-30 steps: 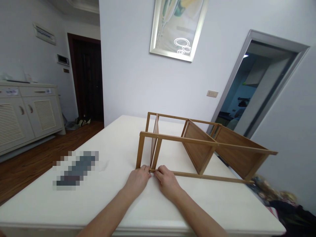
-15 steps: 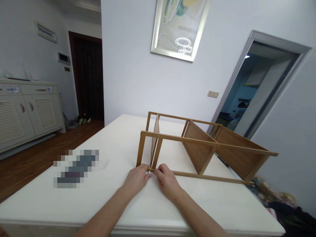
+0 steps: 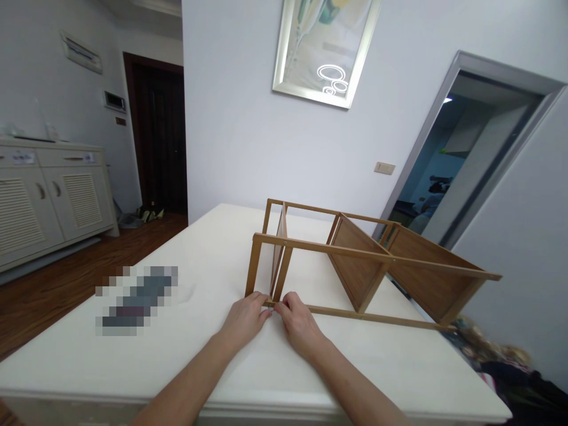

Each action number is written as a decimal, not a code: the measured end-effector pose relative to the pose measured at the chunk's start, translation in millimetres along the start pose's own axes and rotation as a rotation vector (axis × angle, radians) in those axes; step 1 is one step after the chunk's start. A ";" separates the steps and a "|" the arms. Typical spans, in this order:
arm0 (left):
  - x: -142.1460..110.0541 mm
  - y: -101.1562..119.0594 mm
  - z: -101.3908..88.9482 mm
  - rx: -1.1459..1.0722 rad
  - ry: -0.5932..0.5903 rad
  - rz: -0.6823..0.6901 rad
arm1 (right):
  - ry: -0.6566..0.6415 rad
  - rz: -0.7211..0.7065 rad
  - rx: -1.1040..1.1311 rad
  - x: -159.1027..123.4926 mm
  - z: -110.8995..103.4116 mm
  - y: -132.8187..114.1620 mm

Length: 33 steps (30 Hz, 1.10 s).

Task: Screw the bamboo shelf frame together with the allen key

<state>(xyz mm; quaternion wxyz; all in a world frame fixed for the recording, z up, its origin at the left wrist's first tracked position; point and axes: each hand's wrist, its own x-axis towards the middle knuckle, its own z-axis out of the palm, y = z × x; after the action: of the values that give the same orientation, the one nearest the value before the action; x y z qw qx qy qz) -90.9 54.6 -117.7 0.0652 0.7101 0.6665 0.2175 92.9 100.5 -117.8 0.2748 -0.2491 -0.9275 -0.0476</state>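
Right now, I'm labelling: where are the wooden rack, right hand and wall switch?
Wooden rack [image 3: 355, 273], head view: its middle panel.
Right hand [image 3: 300, 320], head view: its back.
Wall switch [image 3: 384, 168], head view: its plate.

The left hand [image 3: 242, 322] and right hand [image 3: 302, 325] are covering stretches of the lower rail [image 3: 399, 320] of the wooden shelf rack [image 3: 355, 275], and several fingertips are hiding from view. Between them, a thin shiny piece [image 3: 270, 308] is showing too small to identify. The bottom edge is cutting off both forearms [image 3: 190, 371] and the front of the white table [image 3: 377, 367]. Coarse pixels are masking an object [image 3: 137, 299] on its top. The top edge is cropping the framed picture [image 3: 326, 47]; the left edge is cropping the louvered cabinet [image 3: 60, 189]. A dark pile [image 3: 519, 376] at lower right is appearing blurred.
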 end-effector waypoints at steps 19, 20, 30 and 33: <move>-0.4 2.5 -2.9 0.014 0.005 -0.012 | -0.026 -0.008 0.028 7.0 1.2 -3.3; -0.4 2.5 -2.9 0.015 0.003 -0.013 | -0.029 -0.009 0.030 6.9 0.8 -3.5; -0.8 4.9 -5.4 0.017 -0.001 -0.006 | -0.021 -0.014 0.057 5.8 -2.2 -6.3; -0.6 5.3 -5.9 0.019 -0.006 -0.005 | -0.009 -0.014 0.080 5.7 -0.7 -5.6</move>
<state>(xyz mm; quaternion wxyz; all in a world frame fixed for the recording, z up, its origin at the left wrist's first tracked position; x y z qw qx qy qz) -88.4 52.3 -110.5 0.0608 0.7097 0.6700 0.2088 86.5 97.9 -113.8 0.2801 -0.2316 -0.9315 -0.0116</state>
